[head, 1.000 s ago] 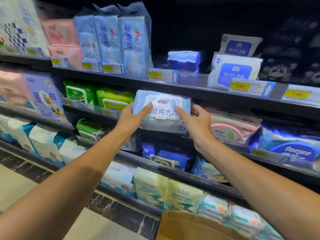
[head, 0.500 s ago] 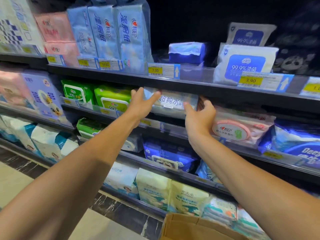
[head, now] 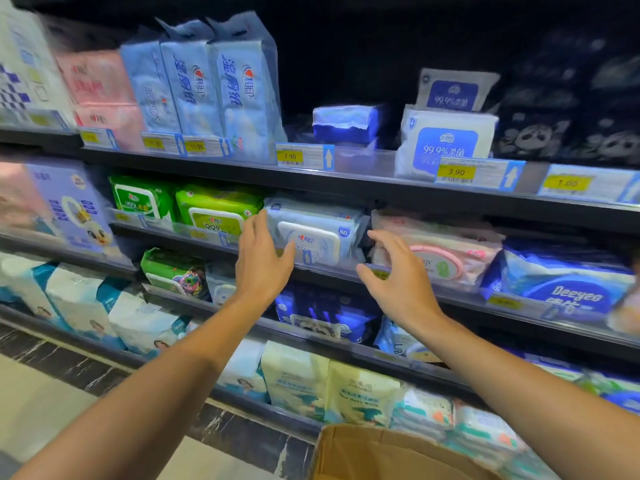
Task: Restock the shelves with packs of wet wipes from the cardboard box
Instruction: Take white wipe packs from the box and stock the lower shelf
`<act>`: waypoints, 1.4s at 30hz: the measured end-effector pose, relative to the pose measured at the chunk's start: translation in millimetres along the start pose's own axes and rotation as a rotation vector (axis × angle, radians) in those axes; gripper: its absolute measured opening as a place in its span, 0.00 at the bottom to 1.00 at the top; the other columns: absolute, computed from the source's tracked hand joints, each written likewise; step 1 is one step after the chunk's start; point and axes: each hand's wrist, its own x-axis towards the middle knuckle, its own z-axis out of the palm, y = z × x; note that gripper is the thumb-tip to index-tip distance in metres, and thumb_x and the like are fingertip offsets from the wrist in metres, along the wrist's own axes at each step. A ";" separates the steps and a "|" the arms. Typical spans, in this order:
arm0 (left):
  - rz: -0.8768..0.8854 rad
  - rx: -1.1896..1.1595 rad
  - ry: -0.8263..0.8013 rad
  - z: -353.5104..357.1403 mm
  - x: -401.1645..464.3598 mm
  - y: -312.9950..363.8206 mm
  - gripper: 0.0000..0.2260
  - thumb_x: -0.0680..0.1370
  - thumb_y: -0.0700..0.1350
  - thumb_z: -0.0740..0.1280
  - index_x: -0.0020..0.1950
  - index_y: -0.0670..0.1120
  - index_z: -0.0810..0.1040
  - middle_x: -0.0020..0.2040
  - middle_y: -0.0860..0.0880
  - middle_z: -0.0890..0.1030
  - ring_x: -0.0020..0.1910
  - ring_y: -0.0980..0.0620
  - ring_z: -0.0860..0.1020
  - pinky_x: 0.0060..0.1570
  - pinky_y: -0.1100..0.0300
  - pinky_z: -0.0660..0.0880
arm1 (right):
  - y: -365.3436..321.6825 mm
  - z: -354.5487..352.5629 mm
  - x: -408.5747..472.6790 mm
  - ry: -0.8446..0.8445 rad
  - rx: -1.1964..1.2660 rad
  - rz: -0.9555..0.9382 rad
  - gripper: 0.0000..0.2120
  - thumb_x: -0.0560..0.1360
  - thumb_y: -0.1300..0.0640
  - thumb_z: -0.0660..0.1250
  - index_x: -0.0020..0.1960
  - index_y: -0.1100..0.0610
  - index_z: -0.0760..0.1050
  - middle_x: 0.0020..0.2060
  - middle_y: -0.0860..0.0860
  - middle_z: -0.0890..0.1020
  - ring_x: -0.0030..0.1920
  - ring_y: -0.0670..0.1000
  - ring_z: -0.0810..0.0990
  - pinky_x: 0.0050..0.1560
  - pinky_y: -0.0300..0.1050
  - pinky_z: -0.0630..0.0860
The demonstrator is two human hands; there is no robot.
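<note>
Head view showed the pale blue wipes pack [head: 313, 233] lying on the second shelf [head: 450, 296], long axis along its edge, between both hands. Left hand [head: 261, 261] and right hand [head: 398, 282] hung loosely spread, gripping nothing; cardboard box [head: 374, 452] sat below. Tags read 7.90, 3.90; "Deeyeo" nearby

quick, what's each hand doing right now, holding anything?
Left hand: open, holding nothing, beside the light blue wipes pack.
Right hand: open, fingers loosely curled, holding nothing.

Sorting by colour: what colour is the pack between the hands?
Pale blue with a white flip lid, the wet wipes pack, clearest in the head view.
</note>
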 end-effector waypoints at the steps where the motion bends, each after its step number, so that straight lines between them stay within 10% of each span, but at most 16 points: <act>1: 0.094 0.039 0.016 -0.2 -10.1 1.3 0.29 0.77 0.47 0.71 0.76 0.46 0.64 0.72 0.47 0.66 0.69 0.45 0.68 0.56 0.49 0.75 | 3.9 -8.4 -8.4 -0.017 -0.053 -0.036 0.24 0.77 0.53 0.70 0.72 0.49 0.69 0.70 0.42 0.71 0.69 0.44 0.68 0.66 0.39 0.64; 5: 0.492 0.250 -0.081 8.1 -33.1 3.9 0.21 0.78 0.46 0.69 0.71 0.48 0.73 0.68 0.46 0.71 0.64 0.44 0.70 0.48 0.50 0.79 | 28.9 -35.8 -28.4 0.015 -0.374 -0.076 0.19 0.76 0.43 0.68 0.64 0.46 0.74 0.65 0.42 0.70 0.66 0.52 0.64 0.68 0.50 0.66; 12: 0.487 0.352 -0.212 18.5 -35.7 28.5 0.21 0.80 0.51 0.66 0.74 0.50 0.72 0.66 0.49 0.74 0.65 0.44 0.71 0.52 0.48 0.78 | 57.1 -58.4 -21.9 -0.006 -0.603 0.017 0.21 0.77 0.34 0.60 0.62 0.46 0.74 0.63 0.47 0.68 0.64 0.56 0.63 0.65 0.60 0.64; 20: 0.455 0.411 -0.277 25.3 -35.2 33.5 0.23 0.82 0.55 0.61 0.78 0.53 0.65 0.72 0.49 0.70 0.72 0.46 0.66 0.57 0.50 0.76 | 65.0 -67.1 -19.7 -0.045 -0.627 -0.050 0.21 0.77 0.35 0.60 0.65 0.45 0.71 0.62 0.47 0.67 0.63 0.56 0.64 0.61 0.57 0.65; 27: 0.509 0.436 -0.383 17.8 -46.7 31.0 0.31 0.81 0.56 0.62 0.81 0.50 0.56 0.81 0.46 0.56 0.80 0.42 0.52 0.78 0.45 0.53 | 72.7 -95.7 -51.5 -0.207 -0.451 -0.098 0.31 0.79 0.42 0.64 0.78 0.45 0.58 0.76 0.45 0.60 0.76 0.53 0.54 0.76 0.57 0.54; 42: 0.704 0.157 -0.614 8.6 -202.3 97.4 0.26 0.79 0.51 0.66 0.76 0.46 0.69 0.74 0.46 0.70 0.72 0.46 0.67 0.70 0.50 0.65 | 75.5 -153.1 -213.6 -0.207 -0.274 -0.016 0.29 0.79 0.47 0.67 0.77 0.51 0.64 0.75 0.50 0.66 0.76 0.53 0.61 0.76 0.52 0.61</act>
